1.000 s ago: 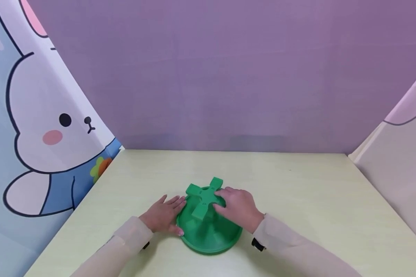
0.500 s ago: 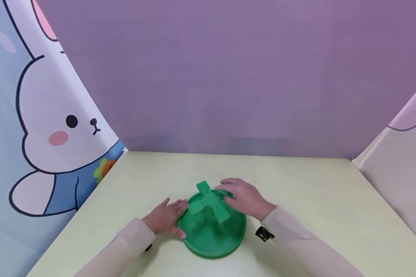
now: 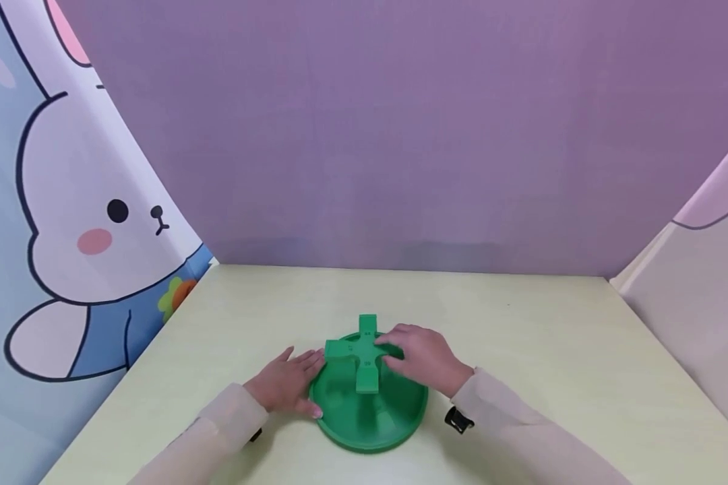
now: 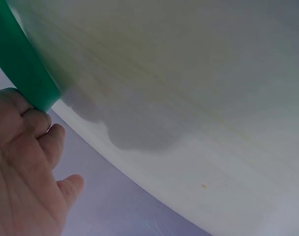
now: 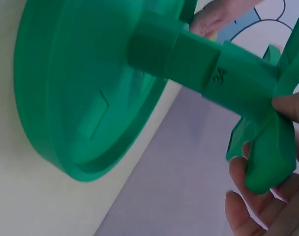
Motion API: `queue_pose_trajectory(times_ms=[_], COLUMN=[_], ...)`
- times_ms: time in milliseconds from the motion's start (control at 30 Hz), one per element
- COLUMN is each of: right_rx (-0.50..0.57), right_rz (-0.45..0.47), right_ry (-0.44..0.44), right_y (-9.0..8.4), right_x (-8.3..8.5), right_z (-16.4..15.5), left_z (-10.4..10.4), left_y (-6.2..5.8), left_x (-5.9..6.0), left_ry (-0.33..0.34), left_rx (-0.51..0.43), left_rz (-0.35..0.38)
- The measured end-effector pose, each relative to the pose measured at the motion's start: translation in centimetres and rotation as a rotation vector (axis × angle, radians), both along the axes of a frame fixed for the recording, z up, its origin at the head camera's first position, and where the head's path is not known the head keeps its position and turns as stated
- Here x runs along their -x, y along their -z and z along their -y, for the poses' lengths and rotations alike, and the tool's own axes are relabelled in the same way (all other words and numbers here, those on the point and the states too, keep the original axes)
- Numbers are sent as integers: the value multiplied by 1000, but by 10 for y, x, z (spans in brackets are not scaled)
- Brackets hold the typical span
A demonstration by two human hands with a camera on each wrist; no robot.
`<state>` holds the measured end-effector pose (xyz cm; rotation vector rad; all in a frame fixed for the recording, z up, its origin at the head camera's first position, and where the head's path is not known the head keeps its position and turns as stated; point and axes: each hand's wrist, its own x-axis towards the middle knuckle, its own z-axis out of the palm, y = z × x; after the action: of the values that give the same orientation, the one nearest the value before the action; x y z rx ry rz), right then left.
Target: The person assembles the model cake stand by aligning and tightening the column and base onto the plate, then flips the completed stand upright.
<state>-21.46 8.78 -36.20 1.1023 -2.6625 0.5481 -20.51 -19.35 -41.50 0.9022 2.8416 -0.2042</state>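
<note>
A round green base (image 3: 367, 431) with a raised rim lies on the table. From its middle rises a stepped square green post (image 5: 181, 51), marked 34 near the top. It carries a green cross-shaped top (image 3: 367, 357) with flared arms. My right hand (image 3: 425, 353) pinches the cross's right arm between thumb and fingers; that arm (image 5: 270, 157) shows in the right wrist view. My left hand (image 3: 286, 384) lies at the base's left side, fingers spread against the rim, thumb lower along the same edge. In the left wrist view its fingertips meet the green rim (image 4: 29, 64).
The pale table (image 3: 552, 377) stretches out around the base. Behind it stands a purple backdrop (image 3: 400, 135). A curtain with a cartoon rabbit (image 3: 91, 202) hangs at the left, and a pale curtain (image 3: 704, 303) at the right.
The cross has turned from slanted positions to arms pointing straight. My right hand, loosely beside the cross half a second ago, now pinches an arm. The left hand stays at the rim.
</note>
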Motion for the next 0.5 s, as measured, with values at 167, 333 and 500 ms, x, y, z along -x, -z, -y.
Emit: queue_pose_trajectory(times_ms=[167, 333, 500], right_rx=[24, 54, 43], right_rz=[-81, -162, -193], right_ry=[55, 124, 158], right_y=[6, 10, 12], right_x=[-9, -19, -26], right_z=[4, 12, 15], left_z=[1, 4, 4], left_y=[0, 3, 4], left_x=[-1, -1, -1], left_ry=[4, -1, 0], left_rx=[-9, -12, -17], left_rz=[1, 7, 13])
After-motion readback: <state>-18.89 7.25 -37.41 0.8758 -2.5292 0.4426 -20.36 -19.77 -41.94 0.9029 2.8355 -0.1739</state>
